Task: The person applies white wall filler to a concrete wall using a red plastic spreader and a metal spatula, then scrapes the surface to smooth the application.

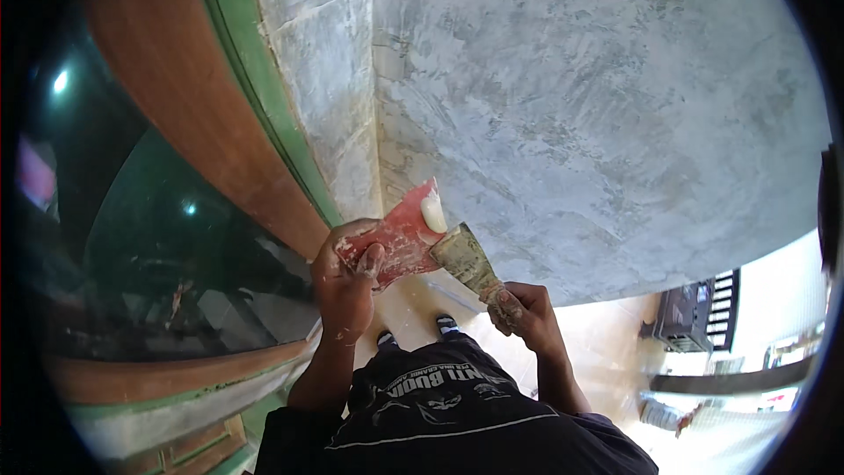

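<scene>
Black short-sleeved shirt, white chest print

Left hand partly behind red sheet, handle of scraper mostly out of sight inside right hand

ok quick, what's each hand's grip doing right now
Left hand: grip closed, holding the red spreader.
Right hand: grip closed, holding the stained scraper.

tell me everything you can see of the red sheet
The red sheet looks thin, flat and perhaps plastic, its face streaked with white. It slants up and rightward from the left hand, which grips its near end, thumb on top. A white dollop sits near its far right edge. The scraper meets its right side; whether they touch is unclear.
</scene>
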A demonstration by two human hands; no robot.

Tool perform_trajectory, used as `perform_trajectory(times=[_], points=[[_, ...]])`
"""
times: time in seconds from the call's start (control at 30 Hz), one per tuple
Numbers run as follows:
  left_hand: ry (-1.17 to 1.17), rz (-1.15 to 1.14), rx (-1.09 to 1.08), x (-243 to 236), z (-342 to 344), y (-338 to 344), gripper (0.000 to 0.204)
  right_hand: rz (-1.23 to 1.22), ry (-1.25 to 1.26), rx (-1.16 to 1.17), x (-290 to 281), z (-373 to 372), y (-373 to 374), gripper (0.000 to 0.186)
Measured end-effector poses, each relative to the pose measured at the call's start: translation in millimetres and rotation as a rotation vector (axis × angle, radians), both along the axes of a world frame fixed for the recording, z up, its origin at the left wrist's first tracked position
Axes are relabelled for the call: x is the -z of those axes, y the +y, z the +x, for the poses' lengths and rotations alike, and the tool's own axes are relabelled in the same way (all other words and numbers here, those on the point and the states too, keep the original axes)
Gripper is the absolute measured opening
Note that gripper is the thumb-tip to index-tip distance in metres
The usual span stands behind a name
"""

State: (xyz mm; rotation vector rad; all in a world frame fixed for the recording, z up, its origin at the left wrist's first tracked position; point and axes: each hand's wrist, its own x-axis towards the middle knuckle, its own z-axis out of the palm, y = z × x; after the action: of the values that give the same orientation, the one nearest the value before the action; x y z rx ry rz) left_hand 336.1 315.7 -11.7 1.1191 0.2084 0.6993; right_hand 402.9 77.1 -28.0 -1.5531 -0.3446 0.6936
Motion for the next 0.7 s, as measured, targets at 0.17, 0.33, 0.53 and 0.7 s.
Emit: perform_trajectory(times=[0.17,0.33,0.53,0.7], points=[[0.017,0.474,0.116,2,-7,10,0.021,0.051,0.043,0.062,-5,-11,18,0.042],[0.155,0.486,0.256,6,-19,29,0.02,0.057,0.021,0.093,-11,-18,35,0.043],[0.216,-0.211,0.397,26,-14,50,0.022,-0.087,-0.794,0.26,6,-18,66,0.04],[0.101,-0.478,0.527,13,-7,61,0.022,-0.255,-1.171,0.325,29,-7,58,0.046]])
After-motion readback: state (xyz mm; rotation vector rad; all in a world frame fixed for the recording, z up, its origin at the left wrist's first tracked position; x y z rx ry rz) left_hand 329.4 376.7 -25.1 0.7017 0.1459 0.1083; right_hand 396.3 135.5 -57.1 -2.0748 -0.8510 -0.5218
